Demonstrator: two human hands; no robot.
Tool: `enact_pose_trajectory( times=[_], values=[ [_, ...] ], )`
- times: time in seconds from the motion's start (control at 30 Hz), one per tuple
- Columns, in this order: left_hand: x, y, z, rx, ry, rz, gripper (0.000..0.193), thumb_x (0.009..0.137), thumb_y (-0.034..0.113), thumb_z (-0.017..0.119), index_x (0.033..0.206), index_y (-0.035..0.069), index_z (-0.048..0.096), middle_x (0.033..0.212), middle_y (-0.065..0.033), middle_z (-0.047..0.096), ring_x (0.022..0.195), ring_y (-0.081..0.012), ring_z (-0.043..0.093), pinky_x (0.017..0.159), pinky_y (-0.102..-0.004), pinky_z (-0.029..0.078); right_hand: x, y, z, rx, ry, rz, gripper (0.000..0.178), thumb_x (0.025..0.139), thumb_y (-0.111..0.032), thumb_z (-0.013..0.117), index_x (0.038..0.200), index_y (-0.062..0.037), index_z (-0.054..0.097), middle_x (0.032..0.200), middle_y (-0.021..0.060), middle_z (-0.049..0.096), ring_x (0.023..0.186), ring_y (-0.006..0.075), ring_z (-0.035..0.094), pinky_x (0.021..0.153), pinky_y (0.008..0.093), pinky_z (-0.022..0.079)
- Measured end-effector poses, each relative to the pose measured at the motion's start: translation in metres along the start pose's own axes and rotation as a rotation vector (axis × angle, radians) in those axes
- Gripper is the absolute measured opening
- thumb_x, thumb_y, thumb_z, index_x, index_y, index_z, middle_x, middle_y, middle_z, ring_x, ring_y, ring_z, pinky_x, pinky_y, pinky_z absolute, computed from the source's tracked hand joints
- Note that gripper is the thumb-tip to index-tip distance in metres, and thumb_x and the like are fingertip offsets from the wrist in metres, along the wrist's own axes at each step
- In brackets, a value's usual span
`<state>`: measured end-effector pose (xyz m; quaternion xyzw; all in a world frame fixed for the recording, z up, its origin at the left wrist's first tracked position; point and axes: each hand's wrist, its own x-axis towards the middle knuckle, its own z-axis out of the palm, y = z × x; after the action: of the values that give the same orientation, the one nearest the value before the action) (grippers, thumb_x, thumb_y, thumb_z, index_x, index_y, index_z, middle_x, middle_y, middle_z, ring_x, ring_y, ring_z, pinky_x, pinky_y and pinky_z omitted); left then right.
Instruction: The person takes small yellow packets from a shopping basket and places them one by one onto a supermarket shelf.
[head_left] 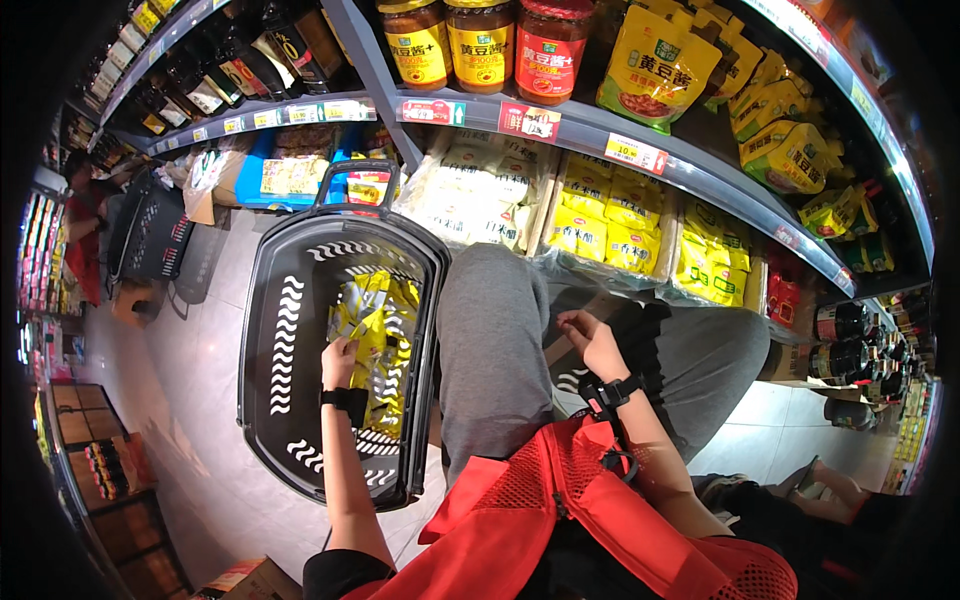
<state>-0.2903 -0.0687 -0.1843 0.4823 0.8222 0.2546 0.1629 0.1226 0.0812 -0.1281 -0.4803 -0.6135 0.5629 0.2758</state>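
**Several yellow packets (388, 335) are lying at the left hand (340, 357), apart from the right hand (592, 338)**

The packets are resting loosely in the black basket (305, 415), heaped along its right half and reaching from the far part toward the near end. Their glossy wrapping is catching the light. The left hand is reaching into the basket from the near side, its fingers bunching narrowly at the left edge of the heap; whether they are gripping a packet, I cannot tell. Most of the heap is lying to the right of that hand, with some on its far side and some on its near side.

The right hand is hanging well to the right of the basket, above the gap between the grey-trousered legs (490, 345). Its fingers are curving loosely, and nothing is showing in them. The left knee is standing between this hand and the packets, just beside the basket's right rim.

Black wristbands (345, 400) are circling both wrists, and a red vest (600, 500) is covering the person's front. On the far side, a carton of white packets (475, 190) is sitting beyond the left knee, under a shelf (590, 130) that is bearing three jars (480, 50) and, to their right, yellow pouches (660, 65).
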Motion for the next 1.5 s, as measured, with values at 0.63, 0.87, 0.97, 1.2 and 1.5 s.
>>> enact_pose_trajectory(
  times=[0.63,0.87,0.97,1.2,1.5],
  values=[
    [-0.080,0.310,-0.090,-1.174,-0.277,0.283,0.034,0.078,0.027,0.048,0.065,-0.005,0.050,0.069,-0.0123,0.054,0.063,-0.0189,0.051,0.057,-0.0254,0.037,-0.034,-0.113,-0.006,0.456,-0.556,-0.273,0.083,0.061,-0.016,0.072,0.127,-0.0051,0.022,0.129,0.0088,0.028,0.120,0.0200,0.025,0.096,0.0324,0.022],
    [-0.088,0.325,-0.068,-1.435,-0.665,0.209,0.024,0.084,0.018,0.042,0.085,-0.004,0.050,0.088,-0.0078,0.053,0.078,-0.0127,0.050,0.067,-0.0238,0.038,-0.042,-0.124,-0.017,0.540,-0.719,-0.164,0.068,0.055,-0.010,0.074,0.114,-0.0006,0.040,0.113,0.0102,0.046,0.102,0.0168,0.046,0.087,0.0299,0.035],
    [-0.086,0.327,-0.055,-1.276,-0.593,0.092,0.020,0.085,0.016,0.043,0.072,0.001,0.045,0.071,0.0004,0.042,0.064,-0.0050,0.037,0.057,-0.0193,0.032,-0.044,-0.114,-0.017,0.435,-0.527,-0.179,0.056,0.056,-0.008,0.073,0.105,-0.0002,0.047,0.102,0.0076,0.053,0.093,0.0143,0.050,0.081,0.0282,0.040],
    [-0.072,0.328,-0.043,-1.186,-0.360,0.098,0.018,0.082,0.012,0.048,0.069,0.004,0.038,0.068,0.0026,0.033,0.065,-0.0051,0.032,0.056,-0.0191,0.028,-0.059,-0.110,-0.018,0.749,-0.222,0.026,0.050,0.058,-0.004,0.071,0.103,0.0001,0.047,0.094,0.0072,0.056,0.084,0.0153,0.054,0.076,0.0274,0.043],
    [-0.073,0.325,-0.017,-0.974,-0.623,0.317,0.056,0.063,0.009,0.067,0.111,-0.001,0.040,0.108,-0.0075,0.046,0.099,-0.0131,0.043,0.084,-0.0273,0.036,-0.060,-0.112,-0.014,0.935,-0.137,0.011,0.047,0.063,-0.007,0.069,0.103,0.0003,0.046,0.095,0.0088,0.056,0.086,0.0172,0.055,0.076,0.0288,0.044]
  ],
)
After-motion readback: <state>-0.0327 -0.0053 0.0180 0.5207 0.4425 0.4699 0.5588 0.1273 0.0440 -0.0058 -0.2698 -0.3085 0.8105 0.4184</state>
